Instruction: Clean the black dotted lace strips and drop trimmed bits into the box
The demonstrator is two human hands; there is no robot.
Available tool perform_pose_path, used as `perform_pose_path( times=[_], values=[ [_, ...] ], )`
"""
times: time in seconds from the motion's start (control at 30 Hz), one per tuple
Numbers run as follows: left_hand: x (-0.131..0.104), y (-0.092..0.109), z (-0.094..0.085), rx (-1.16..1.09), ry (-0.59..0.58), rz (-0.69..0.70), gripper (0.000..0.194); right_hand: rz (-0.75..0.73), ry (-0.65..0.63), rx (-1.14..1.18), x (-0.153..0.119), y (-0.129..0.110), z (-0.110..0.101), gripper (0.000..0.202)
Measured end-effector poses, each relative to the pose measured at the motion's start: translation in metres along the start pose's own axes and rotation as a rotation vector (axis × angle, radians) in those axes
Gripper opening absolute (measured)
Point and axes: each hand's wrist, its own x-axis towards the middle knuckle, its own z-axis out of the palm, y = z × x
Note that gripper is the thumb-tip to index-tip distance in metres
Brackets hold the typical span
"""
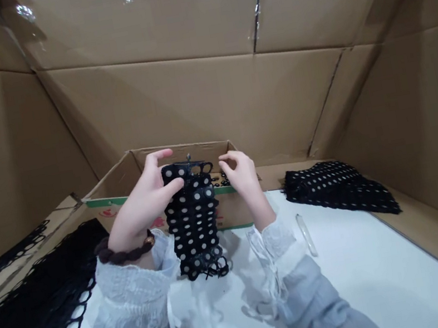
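The dotted black strip [194, 219] hangs upright in front of the near wall of the cardboard box [233, 207], over the white table [348, 271]. The left hand [146, 194] grasps it near its top left edge, thumb across the front. The right hand [244, 173] is just beside its top right corner, fingertips drawn together; whether they pinch anything, I cannot tell. The strip looks light and limp, likely to fold or swing, and perhaps a little slippery. The looped openings along its top and bottom ends look delicate and could snag a finger, so the solid dotted part just below the top, held at both side edges, seems the safer hold.
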Motion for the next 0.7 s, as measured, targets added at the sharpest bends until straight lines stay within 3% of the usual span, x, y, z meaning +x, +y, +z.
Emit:
perform_pose_path(
  times=[0.07, 0.1, 0.17, 0.23, 0.37, 0.47, 0.6, 0.7],
  values=[
    [0.003, -0.002, 0.002, -0.028, 0.031, 0.005, 0.056, -0.115, 0.110, 0.094, -0.007, -0.021, -0.002, 0.020],
    [0.003, -0.002, 0.002, -0.043, 0.039, 0.004, 0.057, -0.196, 0.077, 0.155, -0.010, -0.032, -0.005, 0.022],
    [0.003, -0.001, 0.003, -0.066, 0.014, -0.002, 0.058, -0.364, -0.104, 0.198, -0.016, -0.050, -0.013, 0.022],
    [0.002, 0.002, 0.003, -0.067, -0.009, -0.008, 0.060, -0.423, -0.244, 0.179, -0.020, -0.059, -0.016, 0.026],
    [-0.001, 0.006, 0.001, -0.057, -0.008, -0.015, 0.065, -0.410, -0.393, 0.128, -0.022, -0.057, -0.012, 0.032],
    [-0.002, 0.005, 0.000, -0.068, 0.032, 0.015, 0.060, -0.391, -0.438, 0.222, -0.023, -0.056, -0.009, 0.036],
    [-0.001, 0.005, 0.003, -0.093, -0.034, 0.051, 0.062, -0.275, -0.448, 0.383, -0.025, -0.061, -0.008, 0.023],
    [-0.002, 0.006, 0.004, -0.083, -0.123, 0.048, 0.064, -0.154, -0.373, 0.430, -0.023, -0.061, -0.013, 0.019]
  ],
)
